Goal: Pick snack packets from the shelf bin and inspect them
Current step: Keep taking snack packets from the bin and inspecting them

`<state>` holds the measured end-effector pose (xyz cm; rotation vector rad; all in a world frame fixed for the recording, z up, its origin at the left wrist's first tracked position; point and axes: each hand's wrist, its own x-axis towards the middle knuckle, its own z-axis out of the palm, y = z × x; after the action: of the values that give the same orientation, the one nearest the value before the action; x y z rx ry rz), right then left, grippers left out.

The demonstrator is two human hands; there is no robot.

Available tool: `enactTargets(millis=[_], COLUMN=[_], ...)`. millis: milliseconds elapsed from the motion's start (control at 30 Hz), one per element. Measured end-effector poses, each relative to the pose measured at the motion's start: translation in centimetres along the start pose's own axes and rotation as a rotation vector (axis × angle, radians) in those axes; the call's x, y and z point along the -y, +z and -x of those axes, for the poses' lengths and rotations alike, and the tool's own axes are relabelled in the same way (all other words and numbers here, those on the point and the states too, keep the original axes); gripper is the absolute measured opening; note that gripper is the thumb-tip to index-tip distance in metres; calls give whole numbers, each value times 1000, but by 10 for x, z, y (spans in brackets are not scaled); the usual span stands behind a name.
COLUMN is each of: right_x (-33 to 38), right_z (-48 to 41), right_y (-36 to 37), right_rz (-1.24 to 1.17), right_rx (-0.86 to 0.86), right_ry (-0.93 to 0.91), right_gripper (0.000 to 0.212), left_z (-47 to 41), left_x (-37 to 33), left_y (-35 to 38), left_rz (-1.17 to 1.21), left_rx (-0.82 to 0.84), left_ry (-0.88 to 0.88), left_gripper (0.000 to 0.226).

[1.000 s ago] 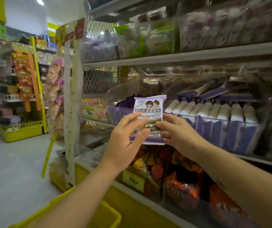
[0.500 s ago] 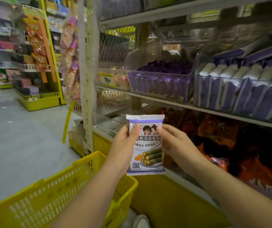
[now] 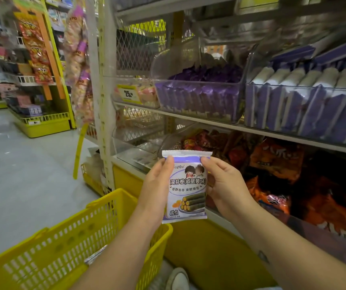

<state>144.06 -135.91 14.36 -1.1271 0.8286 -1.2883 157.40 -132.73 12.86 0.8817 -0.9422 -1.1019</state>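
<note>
Packet: we hold the snack packet (image 3: 186,185) upright, printed face towards us, at the centre of the frame, lower than the shelf bin (image 3: 293,88) at upper right and above the yellow basket (image 3: 42,258).
Left hand (image 3: 156,187): grips the packet's left edge, thumb on the front near the top seal.
Right hand (image 3: 225,188): pinches the right edge, thumb at the top corner, fingers behind.
Handling: we judge it light and air-puffed, with slick film and brittle rolls inside that a hard squeeze could crush.
Where to hold: by the side edges or crimped seals, lightly.
</note>
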Motion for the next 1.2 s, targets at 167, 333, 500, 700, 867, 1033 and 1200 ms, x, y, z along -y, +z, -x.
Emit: enactTargets(millis=[167, 333, 500, 700, 867, 1033, 1200], right_x=[1, 7, 11, 8, 13, 19, 20], right_z=[4, 2, 1, 16, 13, 10, 8], right_y=[-2, -4, -15, -34, -33, -26, -24], right_rz=[25, 52, 199, 216, 162, 48, -31], right_rx=[16, 34, 268, 602, 478, 333, 300], right_ry=[-67, -20, 115, 353, 295, 187, 154], right_gripper=[13, 25, 35, 32, 36, 37, 30], left_z=[-2, 2, 3, 3, 9, 10, 8], left_x=[2, -2, -9, -18, -19, -7, -2], left_y=[-4, -7, -11, -20, -26, -26, -21], left_rz=[-63, -29, 31, 149, -70, -215, -189], left_rx=[-91, -54, -114, -89, 231, 308, 272], left_ry=[62, 19, -64, -185, -266, -192, -28], left_gripper=[20, 23, 30, 36, 38, 39, 45])
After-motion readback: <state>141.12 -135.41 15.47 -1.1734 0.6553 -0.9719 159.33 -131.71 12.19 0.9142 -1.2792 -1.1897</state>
